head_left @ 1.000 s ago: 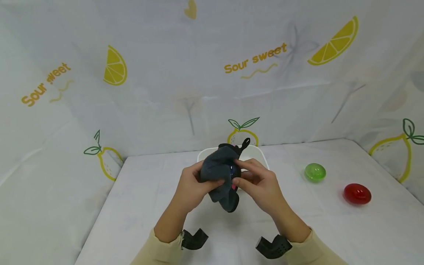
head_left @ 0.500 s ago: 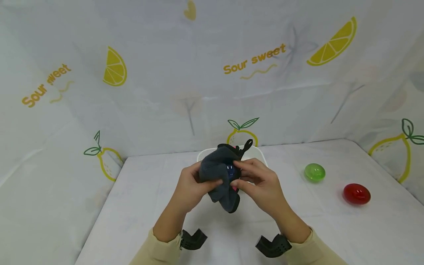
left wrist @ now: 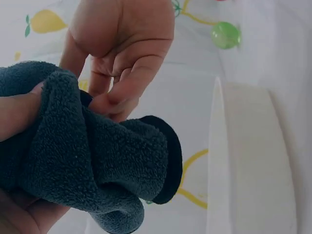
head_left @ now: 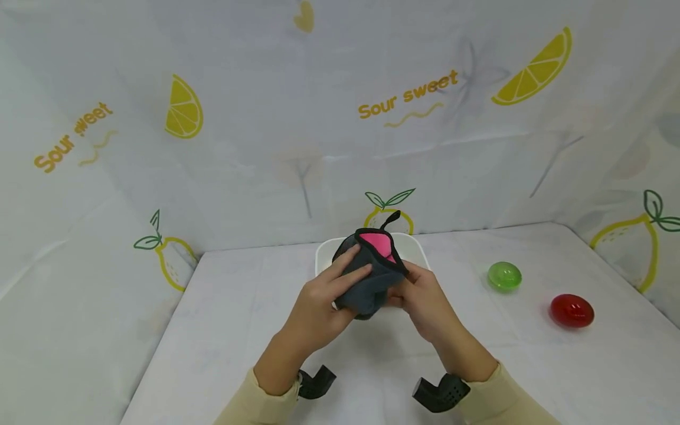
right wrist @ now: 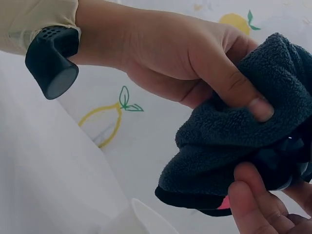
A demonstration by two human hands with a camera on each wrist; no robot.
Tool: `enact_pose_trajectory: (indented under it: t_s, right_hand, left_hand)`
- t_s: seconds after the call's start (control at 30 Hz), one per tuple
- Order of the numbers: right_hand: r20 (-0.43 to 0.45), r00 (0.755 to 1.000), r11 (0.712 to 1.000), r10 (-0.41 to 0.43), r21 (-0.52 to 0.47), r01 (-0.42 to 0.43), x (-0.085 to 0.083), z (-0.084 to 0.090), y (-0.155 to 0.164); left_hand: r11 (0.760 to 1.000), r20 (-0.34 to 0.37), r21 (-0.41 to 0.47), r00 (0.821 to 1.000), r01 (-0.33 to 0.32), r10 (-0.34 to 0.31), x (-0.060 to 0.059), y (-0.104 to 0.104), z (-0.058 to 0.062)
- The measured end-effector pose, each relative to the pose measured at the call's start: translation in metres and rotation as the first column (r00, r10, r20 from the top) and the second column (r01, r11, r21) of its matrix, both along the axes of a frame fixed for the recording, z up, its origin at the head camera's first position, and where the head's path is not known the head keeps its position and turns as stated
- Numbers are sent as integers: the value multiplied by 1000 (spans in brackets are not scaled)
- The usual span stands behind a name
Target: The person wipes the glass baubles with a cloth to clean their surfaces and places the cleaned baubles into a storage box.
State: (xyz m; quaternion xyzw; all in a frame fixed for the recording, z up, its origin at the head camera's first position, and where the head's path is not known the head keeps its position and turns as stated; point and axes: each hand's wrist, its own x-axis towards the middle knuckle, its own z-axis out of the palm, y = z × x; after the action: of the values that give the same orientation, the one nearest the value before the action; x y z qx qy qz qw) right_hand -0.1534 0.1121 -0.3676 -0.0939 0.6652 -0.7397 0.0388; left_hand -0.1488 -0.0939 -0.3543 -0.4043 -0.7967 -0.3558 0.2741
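A dark blue-grey plush cloth (head_left: 366, 289) with black edging and a hanging loop is held between both hands above the table, its pink side showing at the top. My left hand (head_left: 319, 298) grips it from the left, fingers spread over the plush; in the right wrist view the left thumb presses into the cloth (right wrist: 234, 131). On the other side, my right hand (head_left: 425, 301) pinches something, its fingers partly hidden by the cloth. A glossy dark blue rounded object (right wrist: 278, 165) shows within the folds in the right wrist view, at the right fingertips. Most of it is covered.
Behind the hands stands a white plastic container (head_left: 325, 254), its inside mostly hidden. To the right, a clear green rounded piece (head_left: 504, 276) and a red one (head_left: 572, 311) lie on the white-covered table (head_left: 239, 354). A lemon-printed sheet (head_left: 255, 147) hangs behind.
The cloth has been turned in the hands: its pink side now faces up and the blue object is hidden in the head view. The left fingers have moved over the front of the cloth.
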Motion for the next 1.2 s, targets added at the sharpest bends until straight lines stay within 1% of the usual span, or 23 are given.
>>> enact_pose_trajectory:
  t_s: [0.07,0.17,0.23,0.3,0.4,0.5,0.57,0.63,0.73,0.77,0.83,0.87,0.93,1.03,1.1,1.17,1.2]
  right_hand:
    - [7,1000,1000,14,-27,-14,0,-1,1]
    - [-38,999,1000,-1,-20,0,1,-1,2]
    - [-94,995,1000,-20,-6,19,2,0,2]
    - [-151,988,999,-32,4,33,3,0,3]
    - [-210,977,999,-32,-5,31,4,0,4]
    - [-260,965,1000,-15,7,17,6,0,4]
    - [-305,952,999,-10,42,24,6,0,4]
    - [-352,936,996,-6,84,38,7,1,4]
    - [-395,919,993,8,111,39,7,1,5]
    - [-403,915,994,18,109,28,7,1,6]
    - [-410,911,996,50,84,-17,6,1,7]
    - [-411,909,997,69,70,-44,6,1,8]
    - [-409,906,994,107,44,-98,5,1,9]
    - [-401,904,989,145,25,-148,4,2,10]
    - [-385,912,990,141,31,-140,4,3,10]
    - [-349,930,993,117,24,-116,4,3,8]
    - [-324,941,995,97,17,-97,4,4,7]
  left_hand:
    - [1000,-6,10,1000,10,-10,-1,0,0]
    - [998,42,55,999,21,-24,-1,0,-1]
    - [995,104,100,994,25,-36,-1,0,-1]
    - [990,171,140,984,24,-48,0,-1,0]
    - [976,273,217,959,20,-81,0,-2,0]
    - [962,356,274,928,14,-115,0,-4,1]
    - [954,406,299,903,12,-139,0,-5,2]
    - [945,463,325,870,15,-173,-1,-7,3]
    - [925,534,378,809,31,-246,-2,-10,5]
    - [917,548,396,790,42,-273,-3,-11,6]
    - [904,566,422,760,67,-321,-4,-15,7]
    - [898,568,433,748,84,-344,-4,-17,7]
    - [888,567,445,731,115,-379,-5,-20,8]
    - [880,562,454,721,142,-406,-6,-22,8]
    - [881,555,453,729,139,-400,-7,-21,7]
    - [885,555,451,741,115,-379,-7,-19,6]
    - [889,558,449,748,93,-360,-8,-18,5]
